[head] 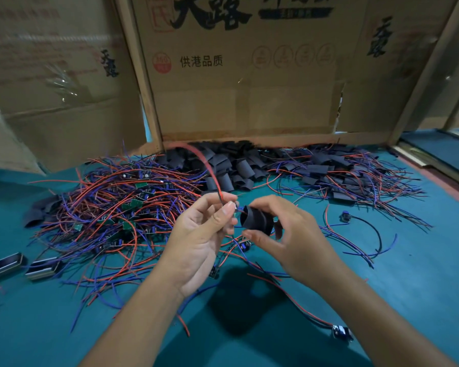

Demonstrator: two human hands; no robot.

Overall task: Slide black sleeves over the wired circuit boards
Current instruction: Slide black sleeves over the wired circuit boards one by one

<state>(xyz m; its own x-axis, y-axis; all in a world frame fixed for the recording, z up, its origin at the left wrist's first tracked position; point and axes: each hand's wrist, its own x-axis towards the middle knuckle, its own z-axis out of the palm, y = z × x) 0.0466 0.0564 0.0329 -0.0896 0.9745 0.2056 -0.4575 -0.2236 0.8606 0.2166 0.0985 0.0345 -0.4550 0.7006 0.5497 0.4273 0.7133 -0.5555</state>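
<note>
- Overhead, from the head camera, the brown cardboard sheet (239,75) standing behind the bench carries large black brush characters cut off at the top edge, and lower down the readable line 供港品质 beside a red round stamp whose small print is too blurred to read.
- A second brown cardboard panel (64,75) to the left bears faint red print, unreadable.
- The left hand (196,242) is raised palm-up, thumb and fingertips pinched together on a red wire (204,160) that arcs up and away; the board at its end is mostly hidden.
- The right hand (289,239) pinches a short black sleeve (257,221) between thumb and curled fingers, its open mouth just beside the left fingertips.
- On the teal bench top (382,287) lie a tangle of red and blue wired green boards (117,207) on the left, loose black sleeves (231,165) heaped at the back, and sleeved boards (342,176) on the right.
</note>
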